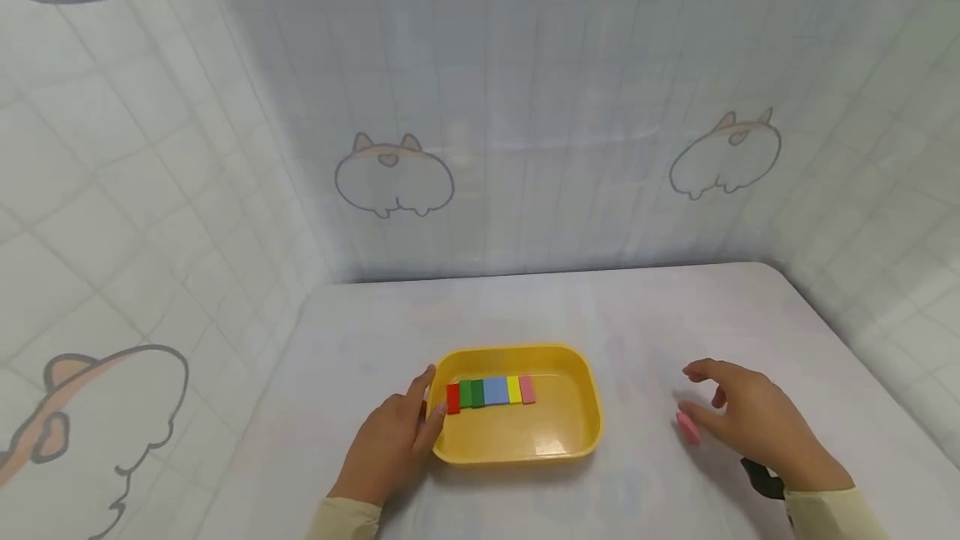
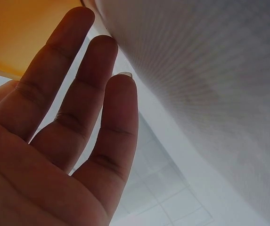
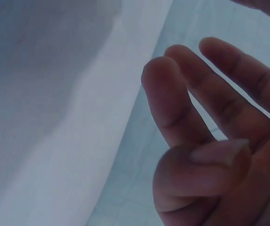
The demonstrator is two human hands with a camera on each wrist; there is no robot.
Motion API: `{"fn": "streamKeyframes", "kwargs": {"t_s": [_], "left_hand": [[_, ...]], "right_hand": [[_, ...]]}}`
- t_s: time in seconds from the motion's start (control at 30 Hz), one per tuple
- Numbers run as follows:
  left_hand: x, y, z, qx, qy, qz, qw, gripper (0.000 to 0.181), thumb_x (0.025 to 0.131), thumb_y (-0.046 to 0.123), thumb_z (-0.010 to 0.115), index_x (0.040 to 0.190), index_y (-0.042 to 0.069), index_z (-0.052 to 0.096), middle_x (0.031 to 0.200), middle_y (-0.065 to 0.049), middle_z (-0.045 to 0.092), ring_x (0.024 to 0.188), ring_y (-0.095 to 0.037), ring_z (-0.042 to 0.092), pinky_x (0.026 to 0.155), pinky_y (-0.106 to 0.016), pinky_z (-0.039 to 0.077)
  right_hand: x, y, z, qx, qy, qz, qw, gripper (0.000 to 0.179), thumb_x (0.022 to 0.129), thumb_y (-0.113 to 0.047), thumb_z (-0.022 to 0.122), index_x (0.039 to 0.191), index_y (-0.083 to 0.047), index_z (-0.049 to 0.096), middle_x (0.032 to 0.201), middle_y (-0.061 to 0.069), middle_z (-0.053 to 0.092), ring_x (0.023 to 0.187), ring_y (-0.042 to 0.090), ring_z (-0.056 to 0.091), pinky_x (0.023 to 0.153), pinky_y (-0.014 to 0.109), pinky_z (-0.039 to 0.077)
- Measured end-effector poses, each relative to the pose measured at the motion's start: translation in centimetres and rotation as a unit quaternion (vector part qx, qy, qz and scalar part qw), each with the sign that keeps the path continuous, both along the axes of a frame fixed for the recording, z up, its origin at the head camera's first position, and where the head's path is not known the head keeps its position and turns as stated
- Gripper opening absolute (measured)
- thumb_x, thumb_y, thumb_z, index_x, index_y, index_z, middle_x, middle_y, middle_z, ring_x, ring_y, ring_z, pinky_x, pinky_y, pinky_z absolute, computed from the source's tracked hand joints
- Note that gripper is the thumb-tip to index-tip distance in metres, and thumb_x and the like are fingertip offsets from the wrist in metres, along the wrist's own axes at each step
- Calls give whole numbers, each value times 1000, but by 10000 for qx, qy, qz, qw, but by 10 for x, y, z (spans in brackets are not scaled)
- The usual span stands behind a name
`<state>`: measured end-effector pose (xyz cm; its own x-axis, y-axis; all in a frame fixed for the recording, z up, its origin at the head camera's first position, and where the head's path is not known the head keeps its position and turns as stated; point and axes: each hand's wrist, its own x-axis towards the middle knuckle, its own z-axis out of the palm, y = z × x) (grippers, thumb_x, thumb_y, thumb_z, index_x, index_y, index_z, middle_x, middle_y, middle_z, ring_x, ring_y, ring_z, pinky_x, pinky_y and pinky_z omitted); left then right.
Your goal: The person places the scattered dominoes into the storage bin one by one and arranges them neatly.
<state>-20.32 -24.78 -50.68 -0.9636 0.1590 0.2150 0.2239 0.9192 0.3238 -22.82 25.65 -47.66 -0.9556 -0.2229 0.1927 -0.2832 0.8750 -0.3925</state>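
Observation:
A shallow yellow tray (image 1: 517,444) lies on the table, with a row of small flat tiles inside: red (image 1: 453,399), two green (image 1: 472,393), blue (image 1: 496,391), yellow (image 1: 513,389) and pink (image 1: 528,390). At its left rim, my left hand (image 1: 393,444) holds the edge, thumb over the rim beside the red tile and the other fingers outside. Those fingers (image 2: 120,108) look fairly straight in the left wrist view. To the right, my right hand (image 1: 753,419) hovers with thumb and index finger apart, nothing between them. Another pink piece (image 1: 687,428) sits right below its thumb tip.
The pale table (image 1: 637,315) has a back edge close to a hanging curtain (image 1: 555,132) printed with cartoon dogs. Similar pale cloth rises on the left (image 1: 150,215) and right (image 1: 900,232). A black band (image 1: 763,480) shows under the right wrist.

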Motion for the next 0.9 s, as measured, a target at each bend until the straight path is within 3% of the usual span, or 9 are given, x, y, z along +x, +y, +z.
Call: {"fn": "streamKeyframes", "kwargs": {"t_s": [0.2,0.47,0.67,0.9], "left_hand": [[5,0,-3,-3,40,-64,10000,65,108,54,53,162,18,43,76,12,47,72,-11,47,71,-35,50],[2,0,-2,-28,81,-27,10000,64,108,53,53,161,18,44,73,12,45,68,-10,46,68,-33,48],[2,0,-3,-31,193,-99,9998,64,108,54,52,160,18,45,74,12,45,68,-10,45,67,-34,48],[3,1,0,-1,141,-43,9999,64,108,53,53,160,18,45,76,12,48,69,-10,46,69,-35,50]], "right_hand": [[4,4,-7,-87,-700,-79,9975,54,82,-56,88,124,-25,73,103,-10,69,81,11,58,58,29,45],[3,9,-13,-139,-1043,138,9944,57,80,-60,87,125,-26,73,112,-13,70,89,12,61,66,33,49],[3,13,-15,-54,-990,227,9948,63,74,-57,92,125,-27,72,112,-15,70,88,9,61,65,30,48],[0,13,-18,16,-931,326,9951,63,74,-56,92,126,-27,72,112,-16,68,87,6,59,64,28,47]]}}
